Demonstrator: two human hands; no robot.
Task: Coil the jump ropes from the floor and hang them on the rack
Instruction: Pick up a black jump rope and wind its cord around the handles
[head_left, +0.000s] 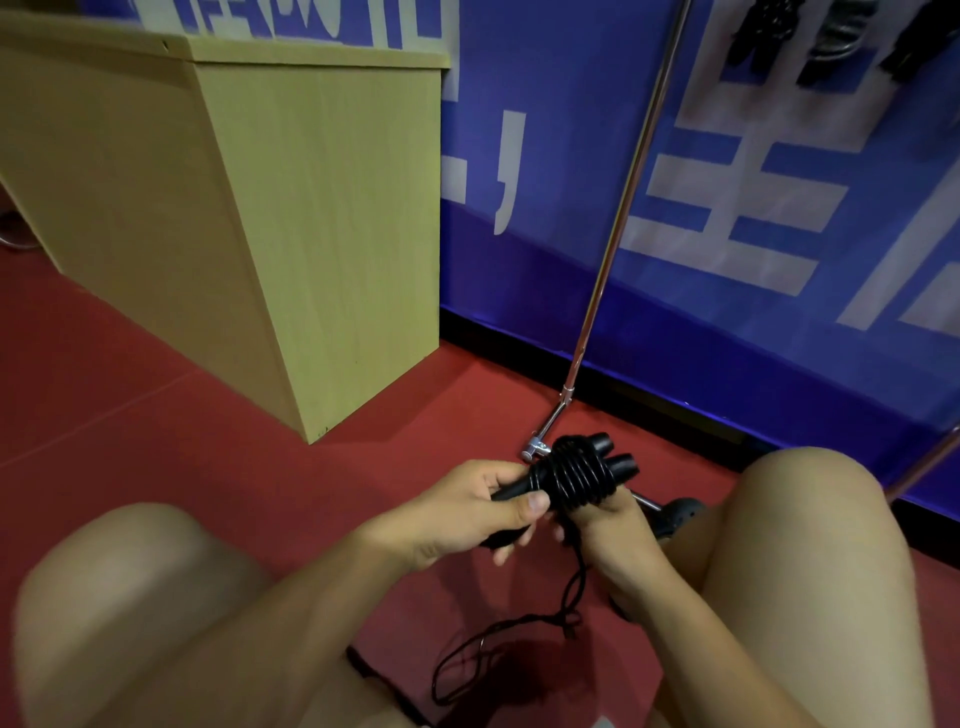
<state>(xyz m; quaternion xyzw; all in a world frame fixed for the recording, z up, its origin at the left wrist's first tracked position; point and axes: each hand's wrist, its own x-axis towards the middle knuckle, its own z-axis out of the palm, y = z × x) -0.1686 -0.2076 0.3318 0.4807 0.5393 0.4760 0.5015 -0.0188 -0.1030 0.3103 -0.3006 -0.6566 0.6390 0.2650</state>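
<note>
A black jump rope is held in front of me, its cord wound several times around its two black handles. My left hand grips the near ends of the handles, thumb on top. My right hand holds the wound bundle from below, fingers under the coils. A loose tail of thin black cord hangs down to the red floor between my knees. The rack's slanted metal pole rises just beyond my hands. Coiled black ropes hang on it at the top right.
A light wooden cabinet stands on the left. A blue banner wall runs behind the rack. The rack's foot joint and a black caster sit on the red floor by my right knee.
</note>
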